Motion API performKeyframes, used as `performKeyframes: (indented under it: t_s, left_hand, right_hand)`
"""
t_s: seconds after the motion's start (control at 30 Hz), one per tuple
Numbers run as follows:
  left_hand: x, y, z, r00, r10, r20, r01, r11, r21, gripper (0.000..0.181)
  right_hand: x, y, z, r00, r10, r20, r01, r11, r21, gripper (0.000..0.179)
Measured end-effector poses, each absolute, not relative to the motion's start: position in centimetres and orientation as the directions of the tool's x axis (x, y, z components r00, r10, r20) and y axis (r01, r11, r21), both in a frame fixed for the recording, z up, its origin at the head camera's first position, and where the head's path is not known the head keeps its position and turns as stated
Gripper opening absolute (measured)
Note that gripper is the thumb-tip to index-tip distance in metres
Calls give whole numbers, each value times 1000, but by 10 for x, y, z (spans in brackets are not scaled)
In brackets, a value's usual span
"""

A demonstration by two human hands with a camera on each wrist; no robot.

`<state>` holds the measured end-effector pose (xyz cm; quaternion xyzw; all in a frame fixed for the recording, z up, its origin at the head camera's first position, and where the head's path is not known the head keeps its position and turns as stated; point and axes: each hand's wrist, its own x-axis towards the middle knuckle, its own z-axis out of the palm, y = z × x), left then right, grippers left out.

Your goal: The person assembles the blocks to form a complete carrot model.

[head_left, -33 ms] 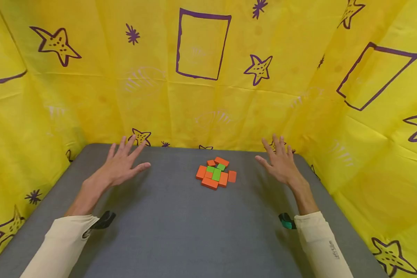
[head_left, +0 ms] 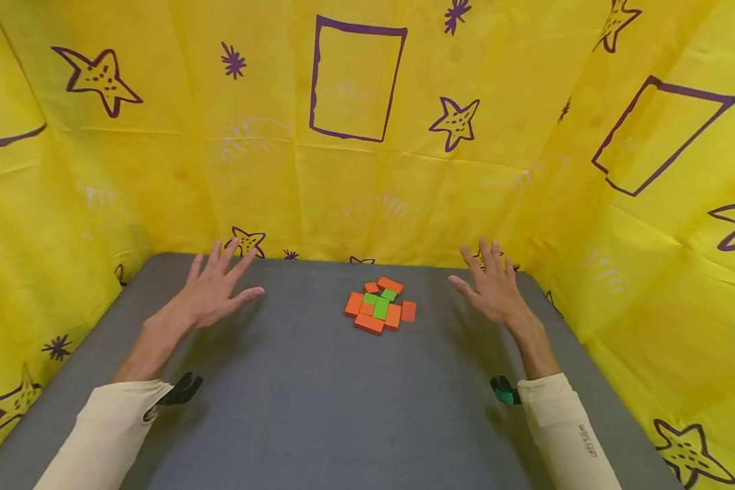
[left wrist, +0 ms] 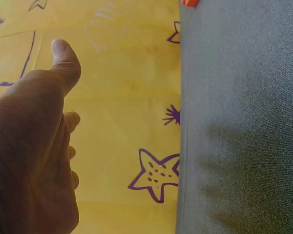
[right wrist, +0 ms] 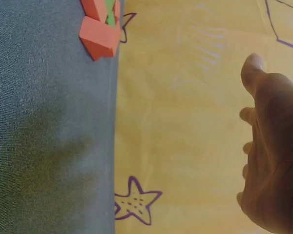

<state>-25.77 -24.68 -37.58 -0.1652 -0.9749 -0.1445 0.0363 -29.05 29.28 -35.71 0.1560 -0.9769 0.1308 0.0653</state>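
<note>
Several orange blocks (head_left: 369, 323) and a few green blocks (head_left: 381, 308) lie close together in a loose cluster toward the far side of the grey table. To the left of them, my left hand (head_left: 211, 292) hovers above the surface with its fingers spread and nothing in it. My right hand (head_left: 493, 292) is held likewise on the other side, fingers spread, also holding nothing. In the right wrist view an orange block (right wrist: 98, 38) shows at the upper left, well apart from the right thumb. Only a sliver of orange appears at the top edge of the left wrist view.
The grey tabletop (head_left: 318, 401) stretches from the near edge to a yellow cloth wall (head_left: 269, 184) at the back. Similar yellow cloth, drawn with purple stars and frames, stands along both sides. A dark strap (head_left: 184, 389) sits at the left cuff.
</note>
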Motion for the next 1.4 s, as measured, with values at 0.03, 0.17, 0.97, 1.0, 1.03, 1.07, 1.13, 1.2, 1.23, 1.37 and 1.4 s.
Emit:
performKeyframes:
  t_s: [0.03,0.17,0.97,1.0,1.03,1.07,1.13,1.2,1.23,1.37,1.4]
  left_hand:
    - [-257,-246,-376,-942,314,114,334,902,272,90]
    - [-256,-244,-376,-941,321,104,337,898,283,91]
    - [-258,-225,-381,-935,342,91,353,884,306,89]
    - [-259,-225,-382,-935,342,90,353,883,309,89]
    - [-259,-224,-383,-935,343,88,353,882,313,89]
    - [-259,-223,-384,-935,345,88,355,880,316,89]
    - [-259,-218,-387,-932,351,86,359,876,322,88]
    - [-259,-213,-390,-929,359,87,367,870,330,87]
    - [-260,-209,-391,-927,366,89,373,865,335,87]
    - [-261,-192,-395,-915,394,85,397,845,359,88]
    - [-262,-187,-396,-913,401,77,401,843,360,89]
  right_hand:
    - [-290,293,-357,-943,-287,168,-320,918,-234,82]
    - [-289,294,-359,-945,-281,166,-315,920,-233,82]
    - [-291,286,-355,-929,-323,182,-360,903,-235,79]
    - [-290,286,-355,-928,-325,181,-362,902,-237,79]
    - [-290,286,-355,-928,-326,180,-363,901,-238,79]
    - [-290,286,-356,-928,-328,179,-364,901,-236,79]
    - [-289,286,-357,-929,-330,169,-363,902,-234,80]
    - [-289,286,-358,-930,-332,159,-362,904,-230,80]
    - [-289,285,-359,-930,-333,155,-362,903,-231,81]
    - [-285,276,-363,-926,-349,141,-375,889,-264,84]
    - [-284,271,-364,-923,-361,135,-385,881,-274,85]
